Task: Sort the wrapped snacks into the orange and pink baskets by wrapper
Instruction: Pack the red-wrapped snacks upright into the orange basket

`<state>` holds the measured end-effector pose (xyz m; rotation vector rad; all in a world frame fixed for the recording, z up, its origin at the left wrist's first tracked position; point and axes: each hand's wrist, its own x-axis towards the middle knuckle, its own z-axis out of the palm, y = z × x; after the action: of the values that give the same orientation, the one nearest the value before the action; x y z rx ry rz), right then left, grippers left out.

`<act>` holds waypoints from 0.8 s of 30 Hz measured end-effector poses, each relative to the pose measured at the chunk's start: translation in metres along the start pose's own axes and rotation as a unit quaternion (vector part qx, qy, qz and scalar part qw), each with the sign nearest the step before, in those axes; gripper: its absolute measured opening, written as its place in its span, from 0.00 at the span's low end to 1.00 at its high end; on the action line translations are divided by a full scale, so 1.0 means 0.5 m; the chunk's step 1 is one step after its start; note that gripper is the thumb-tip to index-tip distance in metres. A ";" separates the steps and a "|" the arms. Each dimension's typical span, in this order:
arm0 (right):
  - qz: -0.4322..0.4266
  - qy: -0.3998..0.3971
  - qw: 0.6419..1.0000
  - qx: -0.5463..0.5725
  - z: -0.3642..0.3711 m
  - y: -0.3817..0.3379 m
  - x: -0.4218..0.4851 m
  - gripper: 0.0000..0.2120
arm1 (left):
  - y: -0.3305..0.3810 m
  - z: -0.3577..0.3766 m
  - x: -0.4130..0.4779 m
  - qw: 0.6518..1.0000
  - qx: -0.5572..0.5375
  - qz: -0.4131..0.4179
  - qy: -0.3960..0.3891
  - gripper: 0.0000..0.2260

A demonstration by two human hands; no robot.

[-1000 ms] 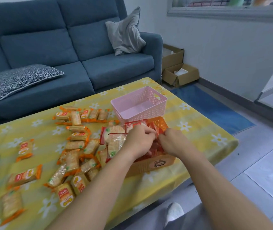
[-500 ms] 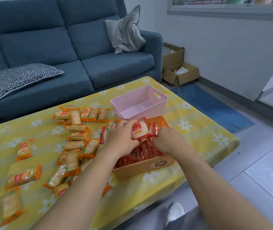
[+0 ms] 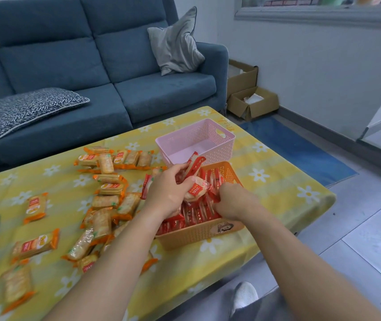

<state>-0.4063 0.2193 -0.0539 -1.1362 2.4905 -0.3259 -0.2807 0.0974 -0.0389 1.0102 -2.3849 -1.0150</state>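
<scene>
The left hand (image 3: 171, 193) holds a few red packets (image 3: 195, 166) over the orange basket (image 3: 191, 235), near the right edge of the table (image 3: 277, 181). The right hand (image 3: 233, 200) curls among the packets there, and I cannot tell if it grips one. They seem light, slippery and brittle inside, so pinch the sealed ends.

The pink plastic basket (image 3: 222, 149) and the orange plastic basket (image 3: 191, 235) are moulded matt and perforated. The red snack wrappers (image 3: 196, 213) and orange-edged cracker packets (image 3: 35, 243) are formed of glossy film. The yellow flowered desk cloth (image 3: 277, 188) is seen as smooth and matt.
</scene>
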 end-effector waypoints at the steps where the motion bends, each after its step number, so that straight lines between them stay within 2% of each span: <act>1: 0.001 -0.007 1.000 -0.006 0.006 -0.002 0.001 0.05 | 0.001 0.000 -0.001 1.000 0.005 0.003 0.001 0.23; 5: 0.007 -0.005 1.000 0.023 -0.003 0.006 0.008 0.08 | 0.014 -0.001 -0.011 0.994 0.099 0.043 0.019 0.15; 7: 0.014 0.061 0.997 0.038 -0.023 0.008 0.005 0.10 | 0.025 -0.002 -0.020 0.986 0.145 0.069 0.039 0.14; 9: 0.001 0.141 0.981 0.135 -0.046 0.003 -0.006 0.13 | 0.037 -0.005 -0.026 0.985 0.133 0.095 0.057 0.14; 11: 0.001 0.146 0.928 0.342 -0.074 -0.012 -0.026 0.16 | 0.047 -0.005 -0.031 0.985 0.099 0.128 0.065 0.15; 13: 0.027 0.076 0.853 0.516 -0.103 -0.023 -0.044 0.20 | 0.056 0.003 -0.038 0.978 0.090 0.176 0.069 0.18; 14: 0.036 0.048 0.830 0.555 -0.115 -0.023 -0.049 0.22 | 0.058 0.009 -0.039 0.974 0.089 0.195 0.071 0.19; 16: 0.029 0.035 0.825 0.564 -0.128 -0.019 -0.050 0.19 | 0.063 0.020 -0.039 0.974 0.075 0.201 0.071 0.21; 18: 0.017 0.056 0.858 0.511 -0.134 -0.005 -0.043 0.09 | 0.066 0.028 -0.035 0.978 0.036 0.195 0.062 0.24; 20: 0.034 0.067 0.865 0.497 -0.136 0.011 -0.033 0.06 | 0.070 0.034 -0.034 0.981 -0.065 0.179 0.039 0.26; 22: 0.050 0.041 0.834 0.549 -0.137 0.021 -0.029 0.09 | 0.078 0.034 -0.034 0.971 -0.204 0.124 0.017 0.25; 24: 0.030 -0.001 0.795 0.606 -0.138 0.024 -0.028 0.11 | 0.086 0.031 -0.030 0.965 -0.257 0.056 -0.003 0.25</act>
<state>-0.4356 0.2412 0.0074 -0.4532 1.6332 -1.5758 -0.2995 0.1370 -0.0185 0.6708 -1.9880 -1.4854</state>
